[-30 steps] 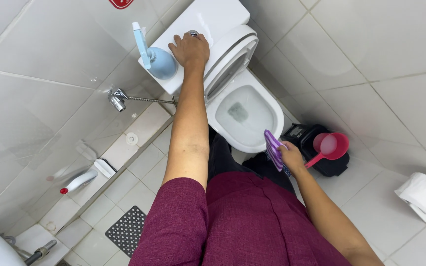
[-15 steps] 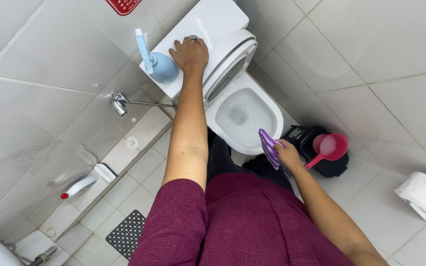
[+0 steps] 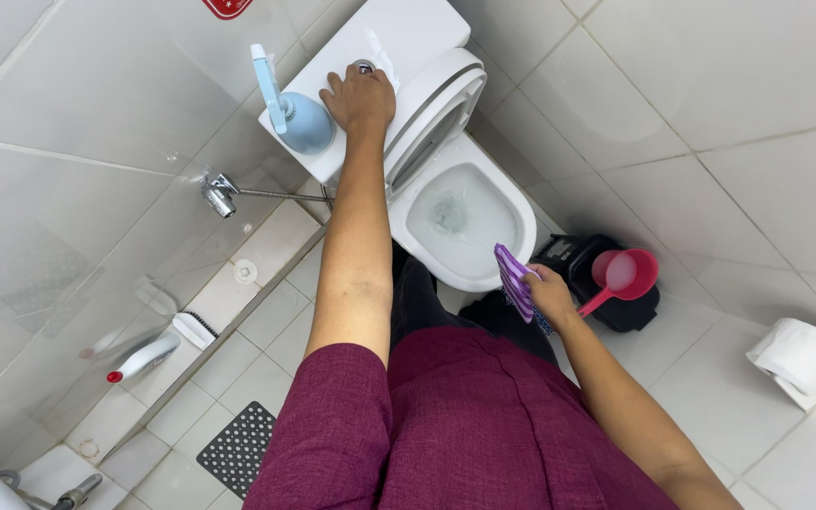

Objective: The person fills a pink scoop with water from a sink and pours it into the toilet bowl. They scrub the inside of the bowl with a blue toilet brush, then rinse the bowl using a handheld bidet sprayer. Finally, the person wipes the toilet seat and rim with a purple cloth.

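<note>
My left hand (image 3: 361,97) lies palm down on the lid of the white toilet tank (image 3: 389,42), next to the round flush button (image 3: 364,66). A light blue cleaner bottle (image 3: 293,106) stands on the tank just left of that hand. Below the tank, the toilet bowl (image 3: 512,260) is uncovered with its seat raised, and water is swirling inside. My right hand (image 3: 552,295) grips a purple striped cloth (image 3: 514,280) beside the bowl's front right rim.
A pink scoop (image 3: 623,276) rests on a black bin (image 3: 578,260) right of the bowl. A toilet paper roll (image 3: 798,354) sits at the right wall. A spray hose (image 3: 222,194) hangs left; a white brush (image 3: 148,354) and floor drain (image 3: 236,448) lie below.
My left hand stays on the tank lid throughout. My right hand with the cloth has shifted slightly left toward the bowl rim. Water in the bowl now swirls.
</note>
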